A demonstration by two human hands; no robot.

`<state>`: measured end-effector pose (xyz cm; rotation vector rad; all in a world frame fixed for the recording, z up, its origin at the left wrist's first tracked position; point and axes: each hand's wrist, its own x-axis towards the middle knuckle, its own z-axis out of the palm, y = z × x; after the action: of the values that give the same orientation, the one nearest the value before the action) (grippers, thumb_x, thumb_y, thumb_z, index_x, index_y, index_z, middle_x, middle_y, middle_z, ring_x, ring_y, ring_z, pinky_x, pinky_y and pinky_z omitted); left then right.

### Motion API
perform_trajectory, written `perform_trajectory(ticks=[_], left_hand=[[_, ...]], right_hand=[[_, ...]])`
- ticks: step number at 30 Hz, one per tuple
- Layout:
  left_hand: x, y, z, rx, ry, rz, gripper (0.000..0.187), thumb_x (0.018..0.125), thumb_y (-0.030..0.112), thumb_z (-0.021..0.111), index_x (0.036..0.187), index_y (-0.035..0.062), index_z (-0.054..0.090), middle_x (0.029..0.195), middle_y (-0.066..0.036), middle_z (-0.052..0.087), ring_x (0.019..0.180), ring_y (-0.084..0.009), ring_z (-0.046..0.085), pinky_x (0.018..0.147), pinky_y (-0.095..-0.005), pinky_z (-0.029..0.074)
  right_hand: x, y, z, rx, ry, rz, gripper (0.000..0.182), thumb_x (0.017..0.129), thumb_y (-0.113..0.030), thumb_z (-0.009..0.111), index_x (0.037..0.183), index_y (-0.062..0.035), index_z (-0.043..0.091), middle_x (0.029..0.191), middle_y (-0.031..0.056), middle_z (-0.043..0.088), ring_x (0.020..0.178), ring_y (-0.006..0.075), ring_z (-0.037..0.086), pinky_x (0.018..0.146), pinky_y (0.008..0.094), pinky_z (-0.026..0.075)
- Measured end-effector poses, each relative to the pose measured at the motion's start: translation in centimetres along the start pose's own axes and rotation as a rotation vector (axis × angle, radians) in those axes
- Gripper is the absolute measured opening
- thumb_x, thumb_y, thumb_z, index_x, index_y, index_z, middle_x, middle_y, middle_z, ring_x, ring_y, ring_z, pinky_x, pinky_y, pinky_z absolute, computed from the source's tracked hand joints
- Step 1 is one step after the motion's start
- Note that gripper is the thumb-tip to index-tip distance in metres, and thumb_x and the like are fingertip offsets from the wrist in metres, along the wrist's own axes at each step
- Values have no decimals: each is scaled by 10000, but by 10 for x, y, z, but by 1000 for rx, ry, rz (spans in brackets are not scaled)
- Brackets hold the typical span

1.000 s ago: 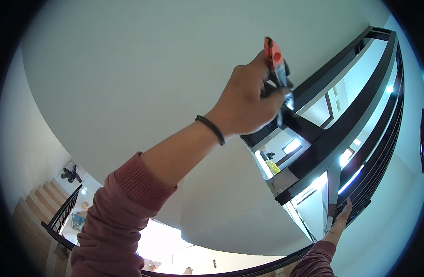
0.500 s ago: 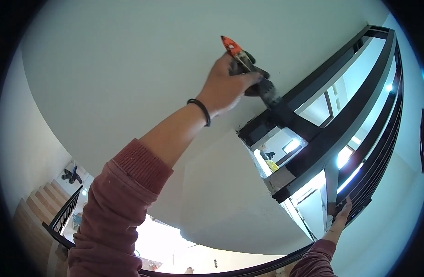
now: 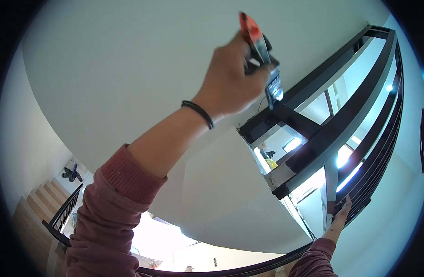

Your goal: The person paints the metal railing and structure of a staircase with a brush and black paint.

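Note:
My left hand (image 3: 235,76), raised in front of me, is closed around a paintbrush (image 3: 251,30) with an orange handle tip. Dark, shiny bristles point down at the upper edge of the black railing (image 3: 299,121), overlapping a crosspiece there. Dark smudges mark the thumb. Lower right, my right hand (image 3: 342,213) grips the dark railing bars, some of its fingers hidden behind them. Black coating covers most of the railing; near its lower left corner some patches of the beam are bare grey, with ragged dark edges.
A smooth pale wall (image 3: 129,83) curves beside the railing. Wooden stairs (image 3: 45,203) with a black handrail (image 3: 64,217) lie far below on the left. Another dark curved rail (image 3: 267,265) runs along the bottom. Bright windows show through the railing gaps.
My left hand and the paintbrush have moved up and slightly right, with the brush turned more upright. More black covers the beam near the lower corner. My right hand stays put.

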<state>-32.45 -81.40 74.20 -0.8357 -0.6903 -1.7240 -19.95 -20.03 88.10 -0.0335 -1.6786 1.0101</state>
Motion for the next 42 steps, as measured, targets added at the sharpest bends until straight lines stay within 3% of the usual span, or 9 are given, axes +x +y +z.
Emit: perform_trajectory(ticks=[5, 10, 14, 19, 23, 27, 29, 33, 42], left_hand=[[-15, -18, 9, -236, 72, -1, 220, 747, 25, 583, 938, -2, 477, 801, -121, 610, 735, -167, 612, 697, -285, 489], [-18, -4, -27, -260, -70, -194, 199, 760, -6, 580, 929, 10, 476, 874, -103, 618, 777, -135, 608, 703, -259, 488], [-37, -23, -14, -213, -159, -142, 216, 757, 7, 598, 944, 18, 491, 886, -83, 627, 778, -125, 602, 700, -248, 482], [-31, -20, -13, -267, 49, 9, 262, 759, -32, 582, 988, 11, 463, 901, -107, 607, 800, -157, 611, 719, -269, 513], [-30, -1, -21, -356, 118, -106, 254, 749, -39, 588, 955, 3, 446, 861, -116, 590, 766, -175, 620, 684, -280, 542], [-41, -23, -7, -178, 77, -148, 262, 741, -37, 596, 950, -2, 443, 835, -105, 584, 722, -174, 619, 687, -294, 540], [-44, -29, 3, -128, 96, -174, 274, 734, -50, 599, 952, 5, 443, 824, -95, 580, 718, -174, 614, 694, -296, 536], [-41, -25, -9, -406, 189, -214, 293, 754, -83, 572, 979, 45, 436, 881, -122, 586, 822, -205, 615, 727, -351, 551], [-51, -28, 2, -480, 205, -302, 293, 765, -59, 579, 994, 40, 425, 858, -107, 575, 811, -206, 612, 704, -340, 554]], right_hand=[[4, -4, 4, 12, -32, 31, 902, 704, -464, 558, 1375, -28, 141, 1441, 130, 99, 1326, 229, 87, 1048, 347, 99], [-93, -49, 53, -51, -12, -203, 602, 810, -463, 402, 1271, -77, 405, 1407, 145, 208, 1332, 216, 90, 1054, 330, 35], [-28, -14, 24, 33, 88, -114, 566, 806, -422, 453, 1238, -56, 435, 1355, 150, 307, 1297, 226, 207, 1046, 334, 114], [7, -4, 3, 52, -126, 49, 919, 699, -467, 568, 1372, -17, 133, 1444, 127, 88, 1331, 236, 58, 1050, 350, 94], [10, -2, 8, 108, 65, 2, 550, 763, -321, 577, 1175, 25, 462, 1155, 118, 507, 1052, 235, 495, 927, 329, 353], [24, 3, -7, 184, -228, 133, 913, 703, -451, 566, 1372, -13, 125, 1439, 149, 86, 1327, 259, 56, 1049, 385, 109], [32, 8, -11, 162, -196, 130, 917, 704, -449, 567, 1373, -12, 118, 1441, 145, 79, 1328, 257, 53, 1049, 386, 112], [17, 4, 2, 127, 93, 8, 577, 765, -313, 568, 1205, 36, 434, 1192, 125, 481, 1097, 243, 459, 945, 337, 336], [22, 2, 0, 184, 32, 69, 532, 776, -296, 561, 1180, 34, 456, 1181, 112, 495, 1088, 230, 469, 948, 324, 329]])
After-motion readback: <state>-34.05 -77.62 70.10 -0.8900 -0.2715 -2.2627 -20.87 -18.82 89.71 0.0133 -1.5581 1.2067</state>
